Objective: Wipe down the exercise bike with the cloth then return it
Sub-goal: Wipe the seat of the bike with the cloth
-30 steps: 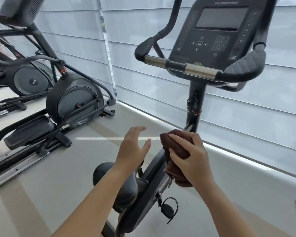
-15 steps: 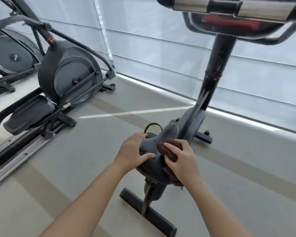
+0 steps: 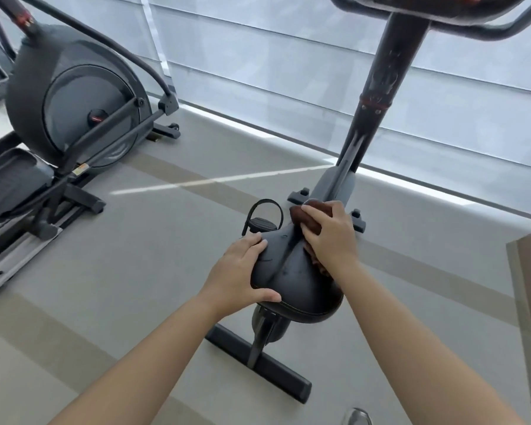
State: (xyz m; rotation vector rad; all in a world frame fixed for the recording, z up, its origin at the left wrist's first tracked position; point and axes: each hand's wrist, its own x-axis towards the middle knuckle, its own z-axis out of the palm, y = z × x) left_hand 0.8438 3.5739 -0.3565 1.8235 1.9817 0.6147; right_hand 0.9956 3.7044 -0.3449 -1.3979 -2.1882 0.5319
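Grey gym floor point(image 3: 166, 240) is seen beneath the bike's saddle point(image 3: 295, 280), gripped at its left edge by the left hand point(image 3: 242, 271); the cloth point(image 3: 307, 216), clutched by the right hand point(image 3: 328, 234), is now pressed farther forward, at the nose.

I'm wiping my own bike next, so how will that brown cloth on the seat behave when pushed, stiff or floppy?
Probably floppy: the cloth bunches into folds under the right hand. It likely slides easily, since the seat looks smooth and glossy. Seems light: one hand nearly covers it.
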